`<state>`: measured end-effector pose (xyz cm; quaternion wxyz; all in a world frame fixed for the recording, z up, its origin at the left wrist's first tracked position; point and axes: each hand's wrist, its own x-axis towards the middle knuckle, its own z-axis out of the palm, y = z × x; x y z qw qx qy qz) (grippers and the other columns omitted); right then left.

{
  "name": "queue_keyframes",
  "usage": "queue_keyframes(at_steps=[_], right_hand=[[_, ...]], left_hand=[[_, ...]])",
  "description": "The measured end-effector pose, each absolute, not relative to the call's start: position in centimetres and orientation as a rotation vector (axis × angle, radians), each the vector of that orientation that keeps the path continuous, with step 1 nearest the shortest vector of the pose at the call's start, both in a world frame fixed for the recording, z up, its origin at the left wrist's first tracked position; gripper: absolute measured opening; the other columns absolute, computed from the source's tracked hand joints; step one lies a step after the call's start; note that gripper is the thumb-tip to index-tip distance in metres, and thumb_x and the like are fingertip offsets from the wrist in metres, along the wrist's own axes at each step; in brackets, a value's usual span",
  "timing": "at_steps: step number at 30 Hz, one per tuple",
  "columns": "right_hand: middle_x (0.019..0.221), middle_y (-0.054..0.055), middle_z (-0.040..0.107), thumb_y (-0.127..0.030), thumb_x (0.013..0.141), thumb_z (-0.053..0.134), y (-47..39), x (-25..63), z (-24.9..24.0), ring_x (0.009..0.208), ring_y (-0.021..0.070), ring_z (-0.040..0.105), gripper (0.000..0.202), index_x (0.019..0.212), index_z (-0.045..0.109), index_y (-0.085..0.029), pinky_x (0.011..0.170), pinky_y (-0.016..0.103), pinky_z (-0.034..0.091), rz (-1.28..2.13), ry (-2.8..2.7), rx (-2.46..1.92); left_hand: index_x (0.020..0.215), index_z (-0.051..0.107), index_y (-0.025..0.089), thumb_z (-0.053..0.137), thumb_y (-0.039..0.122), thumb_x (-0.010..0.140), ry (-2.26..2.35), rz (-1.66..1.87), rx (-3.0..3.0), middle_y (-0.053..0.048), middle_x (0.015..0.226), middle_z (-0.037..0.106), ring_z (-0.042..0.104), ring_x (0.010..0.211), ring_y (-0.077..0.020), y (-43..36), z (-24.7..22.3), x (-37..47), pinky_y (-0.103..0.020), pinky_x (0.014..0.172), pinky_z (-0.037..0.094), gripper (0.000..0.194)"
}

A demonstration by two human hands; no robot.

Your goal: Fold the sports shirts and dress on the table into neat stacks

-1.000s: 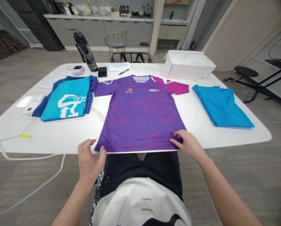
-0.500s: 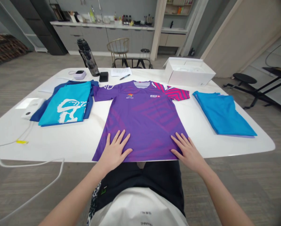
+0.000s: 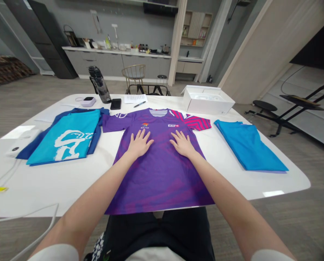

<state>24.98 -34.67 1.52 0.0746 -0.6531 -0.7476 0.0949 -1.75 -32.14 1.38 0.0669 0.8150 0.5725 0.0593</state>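
A purple T-shirt (image 3: 159, 174) lies spread face up on the white table, its collar at the far side and its hem at the near edge. One sleeve carries pink stripes. My left hand (image 3: 140, 144) rests flat on the left chest just below the small logo, fingers spread. On the other side my right hand (image 3: 182, 144) lies flat below the white chest label, fingers also apart. Neither hand grasps the cloth. Folded turquoise and navy shirts (image 3: 72, 134) lie to the left, and a folded blue garment (image 3: 250, 146) to the right.
Along the table's (image 3: 270, 181) far side stand a dark water bottle (image 3: 100, 85), a black wallet-like item (image 3: 115, 104), a paper with a pen (image 3: 139, 104) and an open white box (image 3: 208, 101). A white cable (image 3: 42, 207) hangs off the near left edge.
Both hands have slid forward from near the hem up to the chest of the purple T-shirt, staying flat. The camera view has tilted upward.
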Motion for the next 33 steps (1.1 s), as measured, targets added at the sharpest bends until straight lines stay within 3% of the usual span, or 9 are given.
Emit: queue_keyframes(at_steps=[7, 14, 22, 26, 33], right_hand=[[0.168, 0.008, 0.021, -0.064, 0.102, 0.021, -30.8, 26.4, -1.1, 0.154, 0.0337, 0.014, 0.068, 0.16, 0.028, -0.028, 0.118, 0.068, 0.009, 0.243, -2.041, -2.218], [0.166, 0.014, 0.023, -0.064, 0.102, 0.024, -24.3, 25.9, -0.8, 0.154, 0.0313, 0.015, 0.071, 0.159, 0.032, -0.022, 0.122, 0.056, 0.013, 0.177, -2.083, -2.088], [0.168, 0.006, 0.02, -0.072, 0.098, 0.023, -18.7, 25.0, -1.4, 0.154, 0.0287, 0.013, 0.074, 0.16, 0.029, -0.031, 0.122, 0.06, 0.002, 0.193, -2.211, -2.045], [0.169, 0.002, 0.017, -0.074, 0.097, 0.017, -17.0, 25.2, -1.8, 0.155, 0.0297, 0.011, 0.073, 0.16, 0.024, -0.037, 0.119, 0.067, 0.001, 0.218, -2.225, -2.067], [0.17, 0.0, 0.01, -0.075, 0.096, 0.011, -14.9, 26.7, -1.8, 0.155, 0.0318, 0.004, 0.076, 0.161, 0.02, -0.037, 0.118, 0.068, 0.002, 0.167, -2.142, -2.163]], left_hand=[[0.159, 0.03, 0.03, 0.017, 0.067, 0.099, 1.799, 0.194, 2.409, -0.006, 0.167, 0.023, 0.017, 0.155, -0.0291, -30.2, -1.5, -2.0, -0.062, 0.122, 0.011, 0.072], [0.158, 0.033, 0.028, 0.015, 0.065, 0.1, 1.857, 0.21, 2.362, -0.007, 0.167, 0.022, 0.017, 0.155, -0.0311, -24.5, -1.2, 0.0, -0.064, 0.121, 0.012, 0.071], [0.158, 0.032, 0.029, 0.019, 0.068, 0.098, 1.765, 0.201, 2.377, -0.007, 0.167, 0.022, 0.015, 0.155, -0.0301, -19.5, -1.7, 2.3, -0.064, 0.122, 0.006, 0.073], [0.159, 0.03, 0.031, 0.017, 0.068, 0.098, 1.763, 0.225, 2.375, -0.005, 0.167, 0.023, 0.015, 0.155, -0.0301, -17.3, -1.8, 3.2, -0.064, 0.122, 0.006, 0.072], [0.159, 0.031, 0.029, 0.014, 0.068, 0.098, 1.829, 0.217, 2.326, -0.007, 0.167, 0.022, 0.015, 0.155, -0.029, -12.8, -2.0, 3.3, -0.059, 0.123, 0.008, 0.075]])
